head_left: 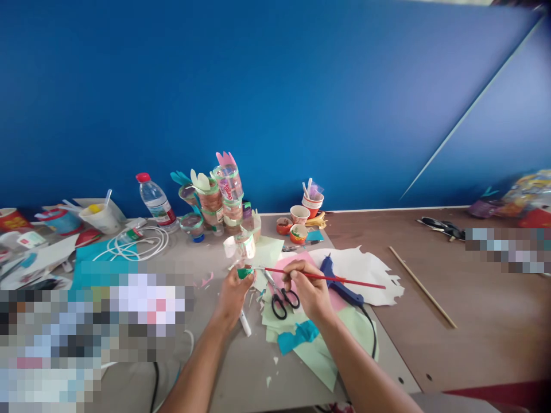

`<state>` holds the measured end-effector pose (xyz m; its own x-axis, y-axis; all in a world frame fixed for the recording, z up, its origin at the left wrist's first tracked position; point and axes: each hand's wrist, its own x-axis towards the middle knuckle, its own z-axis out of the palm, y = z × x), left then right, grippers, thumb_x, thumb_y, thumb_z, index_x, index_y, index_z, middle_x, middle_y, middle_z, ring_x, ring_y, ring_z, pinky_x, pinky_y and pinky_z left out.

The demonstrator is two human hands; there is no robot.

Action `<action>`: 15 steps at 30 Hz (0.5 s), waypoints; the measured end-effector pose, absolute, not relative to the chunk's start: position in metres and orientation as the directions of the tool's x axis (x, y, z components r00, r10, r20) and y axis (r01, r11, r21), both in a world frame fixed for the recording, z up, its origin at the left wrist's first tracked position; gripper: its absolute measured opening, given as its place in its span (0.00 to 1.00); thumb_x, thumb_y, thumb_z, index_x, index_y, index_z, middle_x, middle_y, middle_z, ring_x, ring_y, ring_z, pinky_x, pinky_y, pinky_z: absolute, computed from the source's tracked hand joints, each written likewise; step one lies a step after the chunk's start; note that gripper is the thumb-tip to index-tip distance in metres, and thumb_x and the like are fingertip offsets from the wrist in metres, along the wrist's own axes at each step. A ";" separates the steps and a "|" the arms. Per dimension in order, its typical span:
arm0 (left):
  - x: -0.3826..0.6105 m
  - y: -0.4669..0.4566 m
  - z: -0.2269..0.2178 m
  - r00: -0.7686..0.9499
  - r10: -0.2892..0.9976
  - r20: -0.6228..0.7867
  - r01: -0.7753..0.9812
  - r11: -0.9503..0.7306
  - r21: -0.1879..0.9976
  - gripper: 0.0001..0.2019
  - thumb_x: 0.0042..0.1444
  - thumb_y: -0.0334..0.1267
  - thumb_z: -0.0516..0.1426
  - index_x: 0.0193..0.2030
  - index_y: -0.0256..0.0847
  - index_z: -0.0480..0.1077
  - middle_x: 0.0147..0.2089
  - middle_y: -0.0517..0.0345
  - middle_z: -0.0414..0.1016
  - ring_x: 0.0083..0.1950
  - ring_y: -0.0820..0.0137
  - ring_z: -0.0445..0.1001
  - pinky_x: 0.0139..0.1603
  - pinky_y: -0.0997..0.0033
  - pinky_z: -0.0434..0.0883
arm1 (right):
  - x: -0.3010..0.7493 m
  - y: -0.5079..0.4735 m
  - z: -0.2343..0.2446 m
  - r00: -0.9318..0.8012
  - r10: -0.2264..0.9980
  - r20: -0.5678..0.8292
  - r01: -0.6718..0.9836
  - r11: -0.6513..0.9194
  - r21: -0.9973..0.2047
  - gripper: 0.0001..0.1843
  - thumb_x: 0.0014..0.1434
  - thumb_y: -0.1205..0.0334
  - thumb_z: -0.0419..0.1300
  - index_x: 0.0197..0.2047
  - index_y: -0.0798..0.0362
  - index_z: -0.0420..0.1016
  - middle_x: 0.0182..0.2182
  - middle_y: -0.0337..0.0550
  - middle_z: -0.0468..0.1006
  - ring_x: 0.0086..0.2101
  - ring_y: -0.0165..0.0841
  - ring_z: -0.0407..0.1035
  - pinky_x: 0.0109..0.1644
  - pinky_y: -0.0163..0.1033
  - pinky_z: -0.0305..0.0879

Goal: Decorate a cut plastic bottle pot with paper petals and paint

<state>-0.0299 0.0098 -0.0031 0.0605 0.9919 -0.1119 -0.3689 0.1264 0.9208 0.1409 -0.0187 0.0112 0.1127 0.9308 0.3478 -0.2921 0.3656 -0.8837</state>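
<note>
My right hand (310,287) pinches a long, thin paintbrush (357,281) with a red handle. The brush's far end points left, to a small green piece (245,273) pinched in my left hand (231,293); whether the bristles touch it I cannot tell. Just beyond my left hand stands a clear plastic cup (244,246). Between my hands lie scissors (279,304) with black handles, on sheets of light green paper (331,350). A blue glue gun (344,287) rests right of my right hand, and a white marker (245,324) lies under my left wrist.
Stacked, decorated plastic cups (212,206) and a water bottle (157,201) stand by the blue wall. Paper cups (299,214) sit behind the papers. A coiled white cable (142,244) lies left, a wooden stick (422,287) right. The glue gun's black cord (372,332) runs toward me.
</note>
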 end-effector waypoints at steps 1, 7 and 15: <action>-0.030 0.010 -0.004 0.073 0.991 -0.115 -0.363 0.134 0.922 0.20 0.40 0.42 0.67 0.40 0.39 0.72 0.38 0.55 0.76 0.41 0.67 0.74 0.51 0.64 0.67 | 0.141 -0.019 0.011 0.122 0.927 0.355 -0.307 0.376 -0.874 0.07 0.58 0.59 0.59 0.33 0.52 0.76 0.26 0.40 0.74 0.22 0.29 0.67 0.26 0.37 0.65; -0.032 0.012 -0.008 0.047 0.989 -0.137 -0.330 0.145 0.933 0.22 0.40 0.43 0.67 0.43 0.38 0.73 0.40 0.52 0.78 0.44 0.64 0.75 0.52 0.61 0.68 | 0.140 -0.018 0.009 0.147 0.916 0.373 -0.245 0.399 -0.884 0.07 0.59 0.62 0.57 0.34 0.52 0.76 0.26 0.39 0.74 0.23 0.29 0.67 0.29 0.37 0.66; -0.032 0.012 -0.005 0.046 0.987 -0.154 -0.283 0.161 0.945 0.20 0.40 0.43 0.67 0.41 0.38 0.73 0.38 0.52 0.78 0.43 0.63 0.76 0.47 0.62 0.70 | 0.140 -0.018 0.013 0.169 0.911 0.376 -0.193 0.405 -0.894 0.07 0.59 0.62 0.57 0.33 0.52 0.76 0.27 0.39 0.75 0.23 0.28 0.67 0.30 0.38 0.66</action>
